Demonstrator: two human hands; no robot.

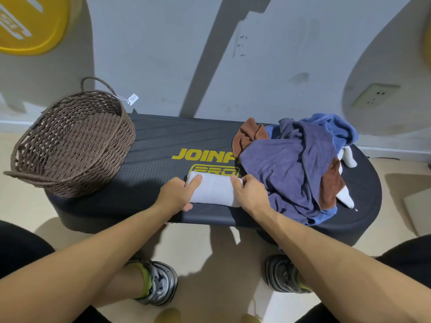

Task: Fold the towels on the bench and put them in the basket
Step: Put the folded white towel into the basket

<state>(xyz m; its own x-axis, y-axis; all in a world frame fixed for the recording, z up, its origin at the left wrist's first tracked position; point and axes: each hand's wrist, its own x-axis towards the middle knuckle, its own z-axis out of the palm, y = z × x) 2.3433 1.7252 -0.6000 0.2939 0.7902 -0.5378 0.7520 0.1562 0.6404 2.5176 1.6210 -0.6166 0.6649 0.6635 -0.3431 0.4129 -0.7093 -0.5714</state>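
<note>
A folded white towel (pixel 214 191) lies on the black bench (pixel 158 145) near its front edge. My left hand (pixel 178 193) grips the towel's left end, thumb on top. My right hand (pixel 250 194) grips its right end. To the right lies a heap of unfolded towels: a purple one (pixel 284 169) on top, a blue one (pixel 335 128) behind, brown ones (pixel 249 135) and a white one (pixel 347 197) poking out. A brown woven basket (pixel 70 145) stands tilted on the bench's left end, with nothing visible inside.
The bench stands against a grey wall with a socket (pixel 373 95) at the right. My two shoes (pixel 156 283) rest on the beige floor in front of the bench. A paper tag (pixel 133 99) hangs from the basket's handle.
</note>
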